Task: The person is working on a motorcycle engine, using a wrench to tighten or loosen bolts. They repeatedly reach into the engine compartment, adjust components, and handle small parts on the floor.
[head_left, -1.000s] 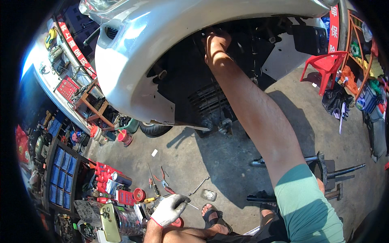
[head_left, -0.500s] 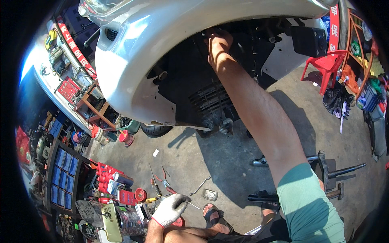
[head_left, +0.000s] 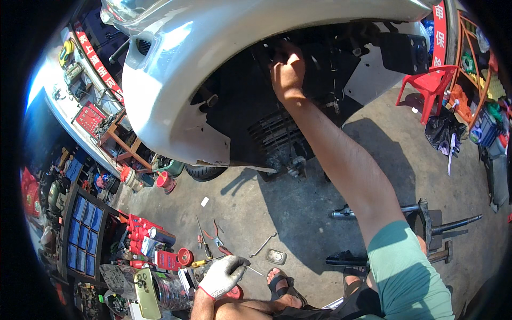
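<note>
The gloved left hand (head_left: 224, 276) holds a thin metal rod (head_left: 255, 270). The bare right hand (head_left: 288, 74) reaches under white bodywork (head_left: 160, 106); I cannot tell its grip.

White block characters are running down a red vertical strip (head_left: 439, 36), standing beside an orange-brown rack (head_left: 463, 58) and above a red plastic chair (head_left: 431, 89) at the right. A second red strip (head_left: 100, 66), also carrying a line of white characters, is slanting along the left side, between a cluttered desk (head_left: 64, 104) and the pale silver vehicle bodywork (head_left: 154, 88). Among the goods at lower left, a red box (head_left: 166, 260) is showing pale marks too small for reading.
</note>
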`<state>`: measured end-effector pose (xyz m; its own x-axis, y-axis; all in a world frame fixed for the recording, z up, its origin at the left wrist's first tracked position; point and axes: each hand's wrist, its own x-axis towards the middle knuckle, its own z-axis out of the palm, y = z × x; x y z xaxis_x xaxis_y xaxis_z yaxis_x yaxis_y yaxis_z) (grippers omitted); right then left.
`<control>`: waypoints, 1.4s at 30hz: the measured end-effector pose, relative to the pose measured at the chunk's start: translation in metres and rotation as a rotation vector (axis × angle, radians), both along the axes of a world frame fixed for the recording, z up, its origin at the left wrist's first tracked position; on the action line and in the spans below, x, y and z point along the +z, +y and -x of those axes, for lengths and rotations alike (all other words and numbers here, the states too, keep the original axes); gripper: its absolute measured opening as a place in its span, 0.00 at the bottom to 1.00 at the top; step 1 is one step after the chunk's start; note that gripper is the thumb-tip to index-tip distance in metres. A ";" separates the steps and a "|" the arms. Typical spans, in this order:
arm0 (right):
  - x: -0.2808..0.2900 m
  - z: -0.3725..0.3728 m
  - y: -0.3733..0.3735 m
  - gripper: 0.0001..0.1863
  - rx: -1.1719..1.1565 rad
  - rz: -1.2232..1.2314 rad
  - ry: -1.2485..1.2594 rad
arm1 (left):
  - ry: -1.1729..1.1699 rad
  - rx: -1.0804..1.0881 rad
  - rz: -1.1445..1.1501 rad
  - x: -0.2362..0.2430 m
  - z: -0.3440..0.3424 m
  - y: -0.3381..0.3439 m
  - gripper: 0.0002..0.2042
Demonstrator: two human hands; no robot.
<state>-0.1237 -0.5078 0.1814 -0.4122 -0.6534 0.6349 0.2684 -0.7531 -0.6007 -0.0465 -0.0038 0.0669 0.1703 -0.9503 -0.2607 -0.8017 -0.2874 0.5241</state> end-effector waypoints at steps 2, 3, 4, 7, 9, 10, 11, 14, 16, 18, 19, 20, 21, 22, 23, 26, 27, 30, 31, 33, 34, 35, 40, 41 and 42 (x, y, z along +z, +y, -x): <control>-0.010 -0.004 0.022 0.15 -0.137 0.001 0.235 | -0.002 0.028 -0.015 -0.001 -0.002 0.006 0.12; -0.007 -0.008 0.060 0.17 -0.294 0.018 0.398 | -0.005 0.070 -0.026 -0.001 -0.005 0.019 0.12; -0.004 0.003 0.068 0.18 -0.285 0.026 0.447 | 0.000 0.068 -0.025 0.000 -0.004 0.017 0.12; 0.001 0.022 0.070 0.20 -0.295 0.034 0.575 | 0.019 0.059 -0.025 0.001 -0.002 0.010 0.12; 0.003 0.025 0.070 0.22 -0.329 0.024 0.628 | 0.028 0.066 -0.024 -0.001 -0.002 0.008 0.12; 0.004 0.025 0.070 0.22 -0.327 0.018 0.633 | 0.016 0.054 -0.023 0.000 -0.003 0.008 0.12; 0.005 0.025 0.069 0.22 -0.324 0.012 0.640 | 0.004 0.043 -0.022 -0.001 -0.003 0.008 0.12; 0.004 0.021 0.068 0.23 -0.354 0.027 0.644 | 0.001 0.032 -0.015 0.001 -0.003 0.008 0.12; 0.003 0.019 0.066 0.24 -0.349 0.041 0.625 | -0.001 0.029 -0.013 0.001 -0.003 0.008 0.12; 0.003 0.017 0.062 0.24 -0.305 0.045 0.588 | -0.013 0.023 -0.018 0.002 -0.003 0.008 0.12; 0.002 0.016 0.061 0.24 -0.323 0.044 0.597 | -0.011 0.029 -0.022 0.001 -0.003 0.007 0.12; 0.001 0.015 0.061 0.24 -0.338 0.044 0.606 | -0.009 0.037 -0.026 0.001 -0.003 0.008 0.13; 0.001 0.014 0.062 0.24 -0.353 0.043 0.615 | -0.008 0.044 -0.030 0.001 -0.003 0.009 0.13; 0.000 0.013 0.062 0.24 -0.347 0.058 0.602 | -0.002 0.058 -0.042 0.002 -0.002 0.009 0.13; 0.000 0.013 0.059 0.24 -0.345 0.074 0.590 | 0.004 0.067 -0.051 0.004 -0.001 0.007 0.13; -0.002 0.013 0.056 0.25 -0.359 0.068 0.616 | -0.002 0.064 -0.052 0.003 -0.002 0.006 0.13; -0.001 0.012 0.059 0.25 -0.363 0.057 0.635 | -0.008 0.061 -0.049 0.001 -0.003 0.008 0.13; -0.005 0.008 0.057 0.24 -0.447 0.123 0.620 | -0.025 0.039 -0.033 -0.001 -0.006 0.010 0.13; -0.007 0.007 0.055 0.23 -0.343 0.145 0.559 | -0.028 0.044 -0.031 -0.001 -0.006 0.011 0.13; -0.014 0.006 0.041 0.21 -0.208 0.198 0.463 | -0.033 0.043 -0.023 -0.001 -0.005 0.009 0.12; -0.018 0.006 0.035 0.20 -0.172 0.229 0.429 | -0.032 0.041 -0.023 -0.001 -0.004 0.008 0.12; -0.021 0.005 0.031 0.19 -0.194 0.268 0.420 | -0.031 0.043 -0.024 0.000 -0.003 0.008 0.12; -0.026 0.004 0.024 0.17 -0.182 0.134 0.493 | -0.003 0.056 -0.026 0.002 -0.002 0.007 0.12; -0.024 0.003 0.025 0.16 -0.173 0.104 0.529 | 0.001 0.064 -0.028 0.001 -0.002 0.008 0.12; -0.023 0.002 0.028 0.16 -0.172 0.101 0.540 | 0.005 0.073 -0.030 0.001 -0.003 0.009 0.12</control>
<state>-0.1256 -0.4802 0.1586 -0.1075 -0.5309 0.8406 -0.1881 -0.8194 -0.5415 -0.0436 0.0057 0.0679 0.2372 -0.9273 -0.2894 -0.7755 -0.3602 0.5185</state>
